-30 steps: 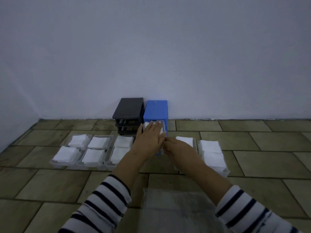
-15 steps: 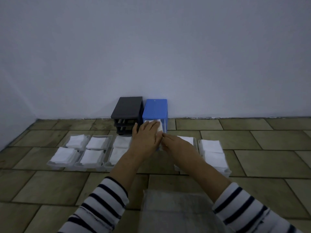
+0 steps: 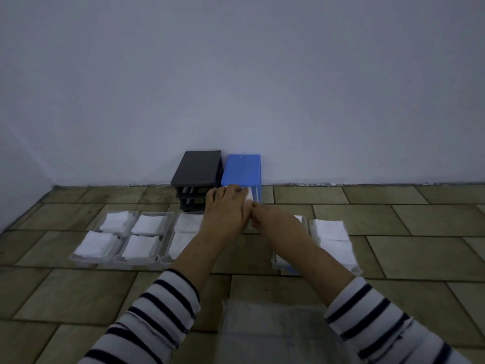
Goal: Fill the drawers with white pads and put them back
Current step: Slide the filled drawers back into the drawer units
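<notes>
A clear drawer with a white pad [image 3: 249, 196] sits partly inside the top slot of the blue cabinet [image 3: 242, 169] by the wall. My left hand [image 3: 225, 208] lies over the drawer's top with its fingers stretched toward the cabinet. At the drawer's near end, my right hand [image 3: 275, 222] has its fingers curled on the front edge. The hands hide most of the drawer. The black cabinet [image 3: 198, 169] stands to the left with open slots.
Three clear drawers of white pads [image 3: 115, 232] lie in a row on the tiled floor at the left. Two more pad-filled drawers [image 3: 333, 240] lie at the right. A clear plastic bag [image 3: 270, 334] lies in front of me between my striped sleeves.
Both hands have moved away from me toward the wall. The drawer has slid farther into the blue cabinet, and less of its pad shows.
</notes>
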